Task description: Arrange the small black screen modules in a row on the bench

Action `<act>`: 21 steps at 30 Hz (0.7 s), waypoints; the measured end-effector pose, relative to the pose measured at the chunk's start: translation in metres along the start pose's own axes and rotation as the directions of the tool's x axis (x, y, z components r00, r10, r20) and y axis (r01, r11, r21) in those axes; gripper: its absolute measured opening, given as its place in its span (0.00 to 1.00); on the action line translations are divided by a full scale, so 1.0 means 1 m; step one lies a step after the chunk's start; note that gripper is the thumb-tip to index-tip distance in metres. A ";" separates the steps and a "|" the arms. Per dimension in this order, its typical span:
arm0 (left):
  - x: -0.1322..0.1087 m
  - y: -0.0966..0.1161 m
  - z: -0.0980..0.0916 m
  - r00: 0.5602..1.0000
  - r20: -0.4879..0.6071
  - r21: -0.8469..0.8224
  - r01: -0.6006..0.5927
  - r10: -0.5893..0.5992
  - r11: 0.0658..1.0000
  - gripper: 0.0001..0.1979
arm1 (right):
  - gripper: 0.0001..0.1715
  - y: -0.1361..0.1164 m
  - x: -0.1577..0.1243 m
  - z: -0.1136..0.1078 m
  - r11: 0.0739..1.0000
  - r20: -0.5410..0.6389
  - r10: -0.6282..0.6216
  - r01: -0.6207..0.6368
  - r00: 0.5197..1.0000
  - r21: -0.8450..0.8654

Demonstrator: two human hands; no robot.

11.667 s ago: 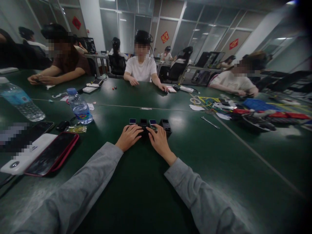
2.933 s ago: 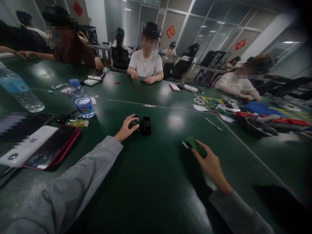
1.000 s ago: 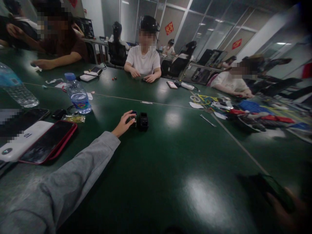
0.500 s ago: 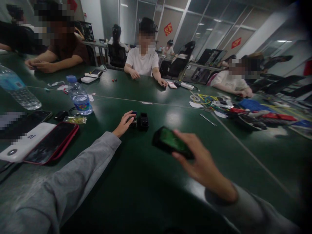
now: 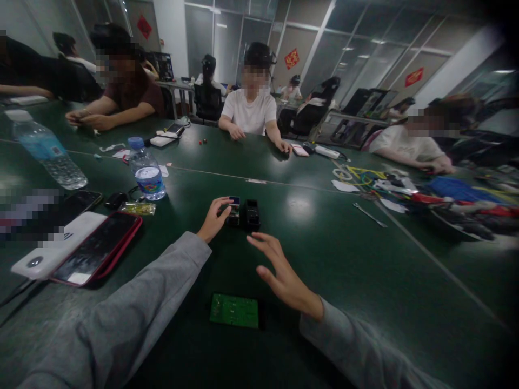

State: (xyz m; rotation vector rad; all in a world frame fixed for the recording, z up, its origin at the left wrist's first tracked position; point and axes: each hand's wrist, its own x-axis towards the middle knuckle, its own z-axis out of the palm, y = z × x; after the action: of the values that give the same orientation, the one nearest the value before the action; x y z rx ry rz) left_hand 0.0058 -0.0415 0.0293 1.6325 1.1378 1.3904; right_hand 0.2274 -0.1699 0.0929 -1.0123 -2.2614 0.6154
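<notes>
My left hand (image 5: pixel 216 218) reaches forward with its fingers stretched out, the fingertips at the left edge of a small component (image 5: pixel 234 214) with a blue top part. Whether they press on it I cannot tell. Just right of that component stands a black boxy case (image 5: pixel 252 214). My right hand (image 5: pixel 279 273) hovers with spread fingers and holds nothing, its fingertips a little short of the black case. A green circuit board (image 5: pixel 234 310) with a dark edge lies flat on the table between my forearms.
On the left are a phone in a red case (image 5: pixel 97 246), a white power bank (image 5: pixel 59 243) and two water bottles, the nearer one (image 5: pixel 149 173) upright. A wrench (image 5: pixel 370 215) and a heap of cables (image 5: pixel 360 175) lie to the right. A co-worker (image 5: pixel 249 111) sits opposite.
The green circuit board has left my right hand and now lies on the table. That hand has opened and moved left toward the black case. My left hand stays by the small component.
</notes>
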 end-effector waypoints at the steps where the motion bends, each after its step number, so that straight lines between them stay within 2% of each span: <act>1: 0.000 0.000 0.000 1.000 -0.022 0.006 0.018 -0.018 1.000 0.13 | 0.30 0.009 0.011 0.000 0.999 -0.072 0.014 -0.017 0.997 -0.046; 4: 0.001 -0.001 0.001 0.994 -0.100 0.027 0.054 -0.051 0.998 0.13 | 0.32 0.039 0.041 0.009 0.962 -0.207 -0.004 -0.053 0.978 -0.268; 7: 0.003 -0.005 0.001 0.986 -0.152 -0.025 0.066 -0.069 0.997 0.11 | 0.35 0.066 0.059 0.024 0.921 -0.216 -0.013 -0.072 0.976 -0.382; 10: 0.003 -0.007 0.000 0.977 -0.176 -0.057 0.114 -0.122 0.992 0.09 | 0.34 0.081 0.065 0.036 0.927 -0.199 0.035 -0.106 0.979 -0.359; 14: 0.001 -0.006 -0.001 0.972 -0.175 -0.047 0.148 -0.154 0.988 0.20 | 0.27 0.084 0.062 0.037 0.942 -0.225 0.076 -0.144 0.971 -0.304; 21: 0.000 -0.001 -0.001 0.973 -0.145 -0.046 0.172 -0.177 0.984 0.22 | 0.27 0.084 0.061 0.030 0.972 -0.379 0.154 -0.209 0.913 -0.109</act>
State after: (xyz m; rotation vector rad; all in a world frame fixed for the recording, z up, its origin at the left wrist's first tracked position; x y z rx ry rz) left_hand 0.0047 -0.0414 0.0282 1.3882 1.3041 1.4267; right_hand 0.2169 -0.0765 0.0386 -1.3042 -1.9144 0.3006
